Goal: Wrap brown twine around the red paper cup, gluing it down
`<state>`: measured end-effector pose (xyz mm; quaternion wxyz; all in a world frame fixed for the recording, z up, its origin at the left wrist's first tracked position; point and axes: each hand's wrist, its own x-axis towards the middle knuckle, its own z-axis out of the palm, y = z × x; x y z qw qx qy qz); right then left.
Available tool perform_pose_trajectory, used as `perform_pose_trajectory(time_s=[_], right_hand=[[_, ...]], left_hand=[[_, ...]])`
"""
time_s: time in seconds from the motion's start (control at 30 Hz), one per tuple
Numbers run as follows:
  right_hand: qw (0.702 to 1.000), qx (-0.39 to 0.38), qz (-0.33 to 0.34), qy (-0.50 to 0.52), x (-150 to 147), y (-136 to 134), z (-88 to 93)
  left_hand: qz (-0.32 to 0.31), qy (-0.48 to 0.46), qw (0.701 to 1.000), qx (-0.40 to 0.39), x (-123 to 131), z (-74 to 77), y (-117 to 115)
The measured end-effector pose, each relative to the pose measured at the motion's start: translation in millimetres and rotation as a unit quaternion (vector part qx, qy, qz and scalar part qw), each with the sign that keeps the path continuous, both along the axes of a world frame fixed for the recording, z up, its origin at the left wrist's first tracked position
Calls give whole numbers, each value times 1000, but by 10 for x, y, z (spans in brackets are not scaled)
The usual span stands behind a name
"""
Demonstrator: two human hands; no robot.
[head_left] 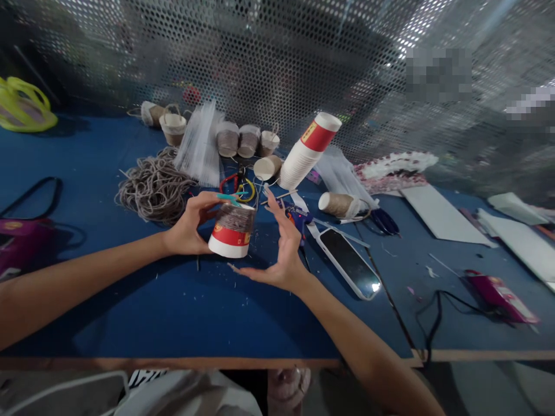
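Note:
A red and white paper cup (230, 236) is in my left hand (191, 226), its fingers closed around the left side. Grey cord is wound around the cup's upper part, and the white base faces down. A thin teal piece (231, 198) lies at the top edge by my left fingertips; I cannot make out what it is. My right hand (281, 251) is to the right of the cup, fingers and thumb spread apart, holding nothing. Behind my left hand lies a tangled heap of grey cord (154, 186).
A leaning stack of paper cups (299, 162) stands behind my right hand, near cord-wrapped cups (249, 141) and white mesh strips (202, 144). Scissors (303, 219) and a phone (349, 263) lie to the right. A perforated metal screen (277, 69) borders the back.

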<state>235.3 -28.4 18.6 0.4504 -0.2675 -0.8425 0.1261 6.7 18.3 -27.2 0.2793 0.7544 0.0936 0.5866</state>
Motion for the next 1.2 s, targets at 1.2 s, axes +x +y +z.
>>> perform_pose_trajectory(time_s=[1.2], right_hand=[[999, 41, -24, -13, 186, -94, 57]], left_hand=[[-6, -2, 997, -73, 2, 79, -61]])
